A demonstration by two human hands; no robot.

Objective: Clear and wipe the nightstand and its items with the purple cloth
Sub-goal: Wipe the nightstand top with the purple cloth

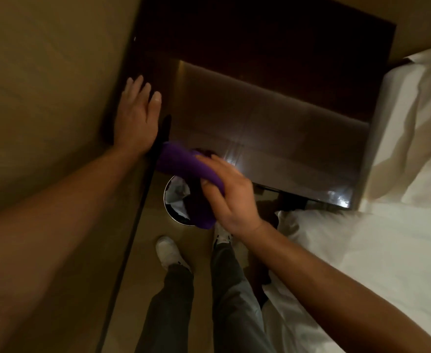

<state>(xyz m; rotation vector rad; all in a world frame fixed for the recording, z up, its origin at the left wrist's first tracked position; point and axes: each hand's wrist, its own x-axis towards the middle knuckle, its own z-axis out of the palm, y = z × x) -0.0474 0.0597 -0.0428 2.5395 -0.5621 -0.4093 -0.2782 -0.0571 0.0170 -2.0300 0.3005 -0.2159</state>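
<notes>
The dark glossy nightstand (273, 128) fills the middle of the head view, its top bare and reflecting light. My right hand (231, 192) grips the purple cloth (184, 164) at the nightstand's front left corner, and part of the cloth hangs down below the edge. My left hand (137, 115) lies flat with fingers spread against the nightstand's left edge, beside the wall. It holds nothing.
A round waste bin (177, 200) with a liner stands on the floor under the front left corner. A bed with white sheets (387, 238) is on the right. A beige wall (44, 98) is on the left. My white shoes (168, 250) are below.
</notes>
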